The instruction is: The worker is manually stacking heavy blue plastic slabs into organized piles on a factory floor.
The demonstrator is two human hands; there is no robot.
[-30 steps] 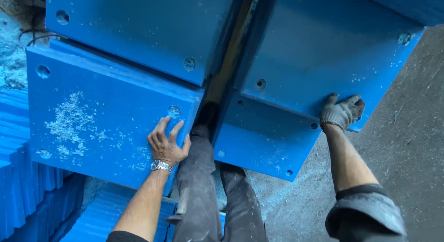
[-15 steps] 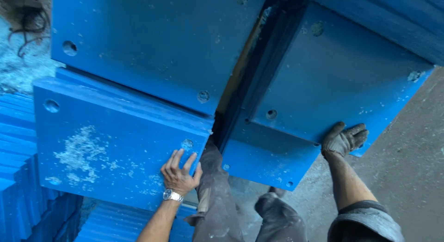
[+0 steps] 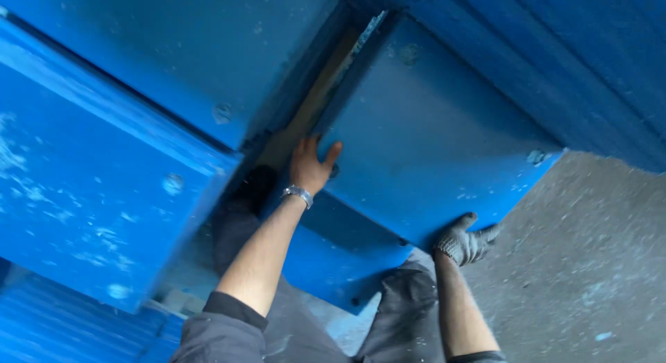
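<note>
Left hand (image 3: 311,167) bare, fingers spread on inner edge of blue panel (image 3: 430,148). Right hand (image 3: 463,242), gloved, gripping its lower corner. Advice: keep both grips firm, panel level, fingers outside gap.

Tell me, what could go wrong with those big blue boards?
The bare left hand sits at the gap between the blue panel and the neighbouring panel stack; if they close, fingers could get pinched. The gloved right hand only grips the panel's lower edge, so it might slip and drop toward the legs.
</note>
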